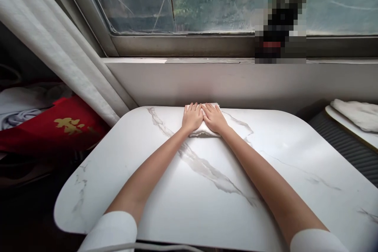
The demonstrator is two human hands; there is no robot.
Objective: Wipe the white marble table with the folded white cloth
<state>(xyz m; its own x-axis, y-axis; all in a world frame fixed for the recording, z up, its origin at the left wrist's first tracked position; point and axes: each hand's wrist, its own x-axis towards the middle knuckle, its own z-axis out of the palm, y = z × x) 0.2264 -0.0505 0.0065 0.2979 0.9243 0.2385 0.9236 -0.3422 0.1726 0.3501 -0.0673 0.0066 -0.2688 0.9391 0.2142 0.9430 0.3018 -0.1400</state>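
Both arms reach forward to the far edge of a white marble-patterned table [171, 208]. There, a folded white cloth [203, 130] lies flat beneath my palms. My left hand [192, 119] rests on the cloth's left part, fingers stretched out and pointing away from me. Beside it, my right hand [215, 120] lies flat on the right part, its fingers also extended. The two hands meet near the middle of the cloth. Neither hand is wrapped round anything. Much of the cloth is hidden under them.
Behind the table stand a pale wall [183, 80] and a window [189, 4]. A white curtain [59, 43] hangs at the left, near a red fabric item [44, 126] with gold marks. At the right, another white cloth [358, 114] sits on a light board. A pale cable [153, 247] crosses the bottom.
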